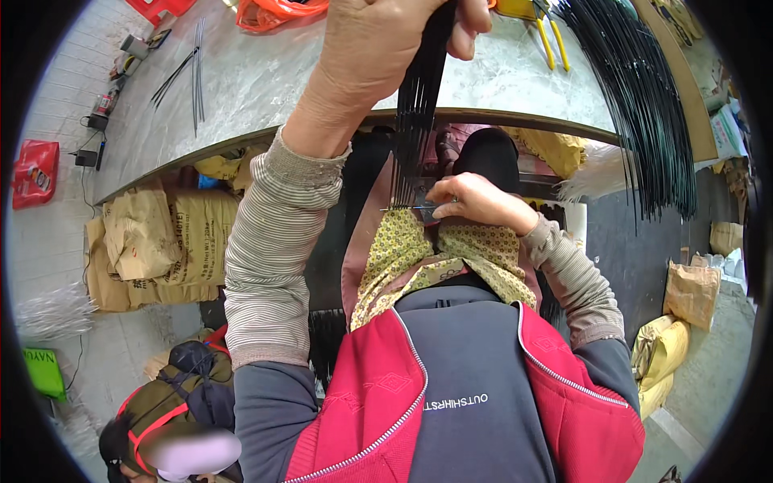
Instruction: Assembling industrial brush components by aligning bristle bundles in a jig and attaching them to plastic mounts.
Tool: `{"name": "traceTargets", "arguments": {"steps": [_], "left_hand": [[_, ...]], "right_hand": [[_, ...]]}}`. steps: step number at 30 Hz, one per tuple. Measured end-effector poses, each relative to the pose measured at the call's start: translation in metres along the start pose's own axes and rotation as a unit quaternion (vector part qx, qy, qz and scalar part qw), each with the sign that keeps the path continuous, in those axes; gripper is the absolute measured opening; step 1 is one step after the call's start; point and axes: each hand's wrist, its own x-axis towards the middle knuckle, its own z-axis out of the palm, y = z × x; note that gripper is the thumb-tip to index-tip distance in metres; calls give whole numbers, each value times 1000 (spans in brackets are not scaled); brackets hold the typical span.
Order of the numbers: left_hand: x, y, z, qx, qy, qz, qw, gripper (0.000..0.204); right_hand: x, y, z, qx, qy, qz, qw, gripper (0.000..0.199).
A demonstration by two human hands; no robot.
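My left hand (386, 44) is raised above the table edge, closed around a bundle of thin dark green stems (416, 113) that hangs straight down. My right hand (475, 201) sits lower, near my lap, gripping a pair of scissors (419, 211) whose blades meet the lower ends of the stems. A yellow patterned cloth (411, 258) lies over my lap just beneath the hands. Both forearms wear striped grey sleeves.
A grey marble-look table (266, 80) holds loose dark stems (193, 68), an orange bag (278, 12), yellow-handled pliers (551, 40) and a big fan of dark green stems (644, 105). Brown paper sacks (157, 241) lie under it. Another person crouches at lower left (173, 419).
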Motion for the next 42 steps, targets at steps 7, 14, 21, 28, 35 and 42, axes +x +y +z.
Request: {"name": "traceTargets", "arguments": {"steps": [7,14,21,28,35,42], "left_hand": [[-9,-6,-1,-49,-1,-2,999,29],[-9,-24,-5,-82,-54,75,992,30],[-31,-25,13,-25,26,21,999,30],[-48,-78,6,-91,-71,223,968,30],[-95,-96,4,-30,98,24,994,27],[-117,-114,-8,-35,113,-6,993,24]], "right_hand": [[-12,-8,32,195,38,51,979,19],[-18,1,47,164,46,55,984,20],[-4,-21,34,135,137,-11,981,30],[2,4,43,203,111,30,972,21],[-4,53,76,124,90,63,986,30],[-7,68,100,112,67,68,989,34]]}}
